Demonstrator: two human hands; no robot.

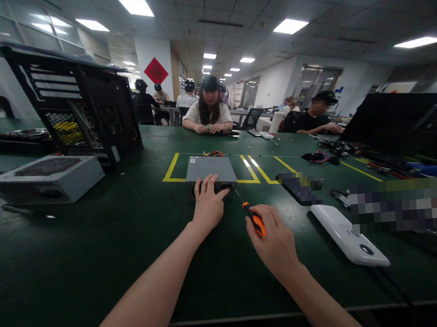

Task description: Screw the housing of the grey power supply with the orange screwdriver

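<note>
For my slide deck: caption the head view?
Left hand steadies a grey metal box; right hand drives an orange-handled screwdriver.

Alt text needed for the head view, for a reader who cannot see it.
A person's left hand rests on the near edge of a grey metal box on a green table, while the right hand holds an orange-handled screwdriver with its tip at the box. A black computer case stands at left; other people sit across the table.
</note>
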